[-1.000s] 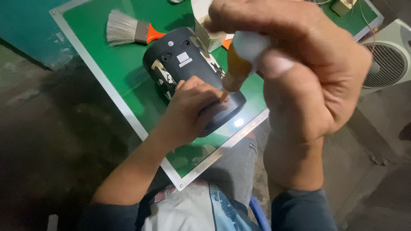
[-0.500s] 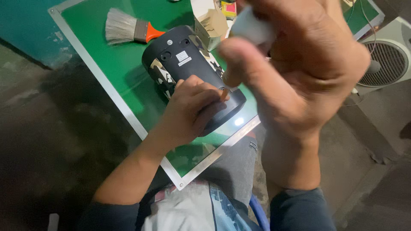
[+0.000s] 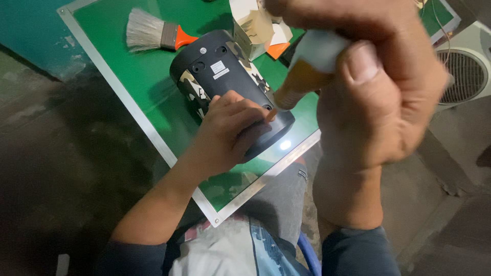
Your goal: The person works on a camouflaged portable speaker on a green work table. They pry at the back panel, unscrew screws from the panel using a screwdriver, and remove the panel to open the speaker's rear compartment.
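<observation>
A black, rounded device [image 3: 220, 76] with camouflage-patterned sides lies on its back on the green board [image 3: 133, 87]. My left hand [image 3: 232, 130] presses down on the device's near end, fingers curled over it. My right hand [image 3: 376, 97] is raised close to the camera and grips a small white bottle with an orange nozzle [image 3: 302, 76]. The nozzle tip points down at the device's near end, just beside my left fingers. The upper part of the bottle is hidden inside my right fist.
A paintbrush with pale bristles and an orange handle [image 3: 153, 35] lies on the board beyond the device. An opened cardboard box [image 3: 255, 25] stands behind the device. A white fan grille [image 3: 463, 71] is at the right. The board's metal rim [image 3: 153, 143] borders dark floor.
My right hand has tilted the bottle down, bringing its orange nozzle to the device's near end. My left hand has stayed pressed on the device.
</observation>
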